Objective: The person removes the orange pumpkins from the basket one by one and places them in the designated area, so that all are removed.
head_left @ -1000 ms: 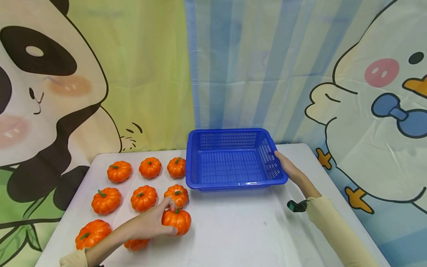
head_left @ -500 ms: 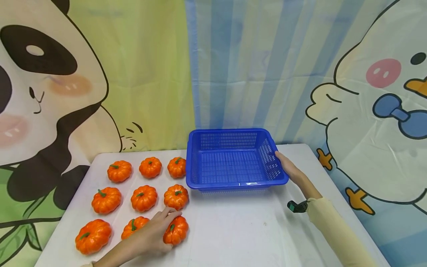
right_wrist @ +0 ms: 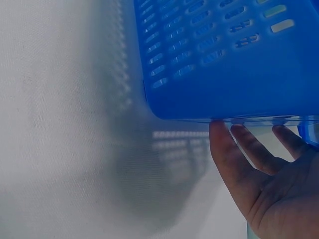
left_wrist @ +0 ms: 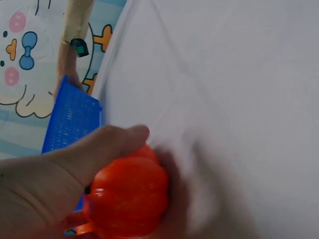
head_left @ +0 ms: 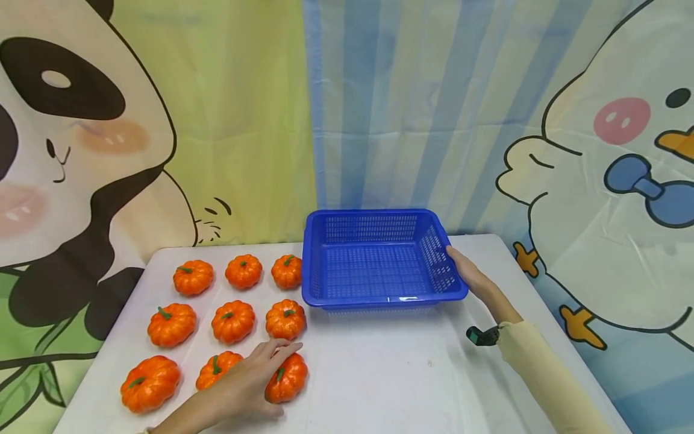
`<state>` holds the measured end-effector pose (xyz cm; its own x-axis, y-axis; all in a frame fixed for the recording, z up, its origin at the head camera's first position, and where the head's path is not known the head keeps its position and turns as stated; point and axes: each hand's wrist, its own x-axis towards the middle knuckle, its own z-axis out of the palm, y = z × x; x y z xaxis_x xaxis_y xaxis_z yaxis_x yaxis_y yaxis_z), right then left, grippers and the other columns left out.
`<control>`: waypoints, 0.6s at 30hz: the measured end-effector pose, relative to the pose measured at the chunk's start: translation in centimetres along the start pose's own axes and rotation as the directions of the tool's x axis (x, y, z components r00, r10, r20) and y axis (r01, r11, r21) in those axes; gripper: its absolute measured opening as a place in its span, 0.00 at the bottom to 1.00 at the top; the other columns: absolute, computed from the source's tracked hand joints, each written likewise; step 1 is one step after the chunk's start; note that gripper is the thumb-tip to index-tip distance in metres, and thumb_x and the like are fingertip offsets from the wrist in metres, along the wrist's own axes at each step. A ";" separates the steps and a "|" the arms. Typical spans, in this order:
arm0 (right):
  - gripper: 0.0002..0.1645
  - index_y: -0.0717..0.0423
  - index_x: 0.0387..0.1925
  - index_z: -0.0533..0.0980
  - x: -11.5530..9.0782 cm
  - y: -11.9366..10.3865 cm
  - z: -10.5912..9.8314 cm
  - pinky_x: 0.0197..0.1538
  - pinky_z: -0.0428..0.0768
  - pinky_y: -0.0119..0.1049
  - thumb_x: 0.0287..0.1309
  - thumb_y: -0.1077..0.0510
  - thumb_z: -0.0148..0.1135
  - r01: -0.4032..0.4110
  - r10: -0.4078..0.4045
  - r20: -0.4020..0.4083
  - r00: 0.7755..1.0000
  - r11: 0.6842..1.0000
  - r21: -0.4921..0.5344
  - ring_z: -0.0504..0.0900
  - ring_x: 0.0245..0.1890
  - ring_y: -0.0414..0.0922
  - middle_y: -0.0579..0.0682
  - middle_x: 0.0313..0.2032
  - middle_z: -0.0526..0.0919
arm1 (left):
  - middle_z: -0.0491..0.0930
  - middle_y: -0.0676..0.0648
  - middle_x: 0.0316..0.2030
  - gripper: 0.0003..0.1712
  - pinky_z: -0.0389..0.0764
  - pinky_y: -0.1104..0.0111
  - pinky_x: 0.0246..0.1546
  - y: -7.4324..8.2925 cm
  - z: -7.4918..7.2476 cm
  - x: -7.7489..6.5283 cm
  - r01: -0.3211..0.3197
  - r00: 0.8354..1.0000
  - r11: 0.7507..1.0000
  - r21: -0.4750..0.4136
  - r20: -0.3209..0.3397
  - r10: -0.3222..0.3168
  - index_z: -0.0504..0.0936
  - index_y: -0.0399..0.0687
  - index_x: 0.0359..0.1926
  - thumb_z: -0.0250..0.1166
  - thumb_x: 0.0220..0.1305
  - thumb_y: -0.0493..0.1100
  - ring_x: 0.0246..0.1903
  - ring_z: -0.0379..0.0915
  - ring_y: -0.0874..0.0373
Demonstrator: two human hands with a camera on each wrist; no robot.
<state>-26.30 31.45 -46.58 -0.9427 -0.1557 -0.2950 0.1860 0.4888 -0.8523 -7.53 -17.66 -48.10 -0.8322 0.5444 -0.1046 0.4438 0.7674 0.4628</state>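
Note:
Several small orange pumpkins with green stems stand in rows on the left of the white table. My left hand (head_left: 249,377) lies around the nearest right-hand pumpkin (head_left: 287,378), its fingers and thumb spread slightly off the sides. In the left wrist view, the thumb (left_wrist: 134,137) reaches along the top of that pumpkin (left_wrist: 132,194), which sits on the cloth. At the back, a blue plastic basket (head_left: 385,301) has nothing in it. My right hand (head_left: 472,271) holds its right rim; the right wrist view shows fingertips (right_wrist: 219,132) against the rim, thumb out of sight.
A pumpkin (head_left: 285,319) sits just behind the left hand, and another (head_left: 217,369) is partly covered by it. The basket's left side comes close to the back-row pumpkin (head_left: 287,271). A printed curtain (head_left: 368,108) hangs right behind the table.
My left hand has brought the pumpkin down toward the near edge, set it on the table, and loosened its fingers from it. The right hand and basket have stayed still.

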 end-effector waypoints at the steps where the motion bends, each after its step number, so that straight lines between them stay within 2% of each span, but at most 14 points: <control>1: 0.46 0.59 0.76 0.32 0.0 0.0 0.0 0.75 0.41 0.61 0.72 0.33 0.20 0.000 0.000 0.001 1.000 1.000 -0.005 0.41 0.76 0.65 0.67 0.75 0.41 | 0.64 0.49 0.65 0.59 0.81 0.50 0.50 0.1 -0.2 0.0 -0.007 1.000 1.000 -0.010 -0.013 0.006 0.57 0.64 0.73 0.78 0.41 0.58 0.62 0.66 0.50; 5: 0.46 0.59 0.76 0.32 0.1 -0.3 0.0 0.75 0.40 0.62 0.71 0.32 0.19 0.008 -0.008 -0.003 1.000 1.000 -0.021 0.40 0.76 0.65 0.67 0.75 0.41 | 0.63 0.52 0.68 0.54 0.77 0.49 0.57 0.2 -1.6 0.4 -0.007 0.994 0.999 -0.043 -0.106 0.002 0.58 0.62 0.72 0.75 0.47 0.61 0.65 0.64 0.51; 8: 0.47 0.59 0.76 0.33 0.2 -0.5 0.0 0.75 0.39 0.63 0.71 0.31 0.19 0.014 -0.014 -0.005 1.000 0.999 -0.034 0.40 0.76 0.65 0.67 0.75 0.41 | 0.64 0.54 0.68 0.52 0.75 0.48 0.59 0.0 -3.1 0.8 0.026 0.984 0.998 -0.049 -0.174 -0.034 0.59 0.59 0.72 0.72 0.50 0.65 0.66 0.64 0.52; 11: 0.49 0.61 0.75 0.33 0.2 -0.4 0.0 0.73 0.41 0.66 0.70 0.30 0.19 0.021 -0.024 -0.023 0.999 0.996 -0.092 0.41 0.75 0.67 0.69 0.75 0.42 | 0.62 0.52 0.71 0.52 0.72 0.44 0.61 -0.5 -4.6 1.5 0.056 0.972 0.998 -0.021 -0.226 -0.059 0.58 0.59 0.73 0.67 0.51 0.70 0.68 0.62 0.49; 15: 0.50 0.63 0.75 0.40 -0.1 -0.3 0.0 0.71 0.51 0.67 0.69 0.29 0.22 0.042 -0.070 -0.129 0.989 0.977 -0.210 0.53 0.71 0.68 0.71 0.71 0.52 | 0.53 0.46 0.75 0.53 0.58 0.34 0.65 -2.1 -6.4 2.8 0.100 0.959 0.985 0.137 -0.275 -0.059 0.52 0.60 0.75 0.60 0.56 0.73 0.73 0.50 0.39; 17: 0.49 0.60 0.74 0.45 -0.2 -0.4 0.0 0.66 0.62 0.66 0.69 0.28 0.26 0.052 -0.116 -0.197 0.974 0.951 -0.303 0.63 0.67 0.67 0.71 0.67 0.61 | 0.49 0.42 0.76 0.52 0.50 0.30 0.65 -3.2 -7.0 3.5 0.121 0.955 0.967 0.224 -0.293 -0.052 0.49 0.59 0.76 0.59 0.58 0.72 0.73 0.45 0.34; 18: 0.48 0.59 0.74 0.47 -0.4 -0.5 0.1 0.63 0.66 0.66 0.69 0.28 0.28 0.053 -0.145 -0.229 0.963 0.929 -0.366 0.66 0.65 0.67 0.70 0.65 0.64 | 0.47 0.41 0.76 0.52 0.48 0.28 0.65 -3.7 -7.3 3.8 0.136 0.954 0.956 0.261 -0.294 -0.055 0.48 0.60 0.77 0.58 0.58 0.72 0.73 0.43 0.32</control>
<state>-25.98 31.16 -46.07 -0.9978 -0.0248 -0.0614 0.0211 0.7599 -0.6497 -14.75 -20.91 -43.82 -0.9162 0.3778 0.1336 0.3982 0.8957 0.1981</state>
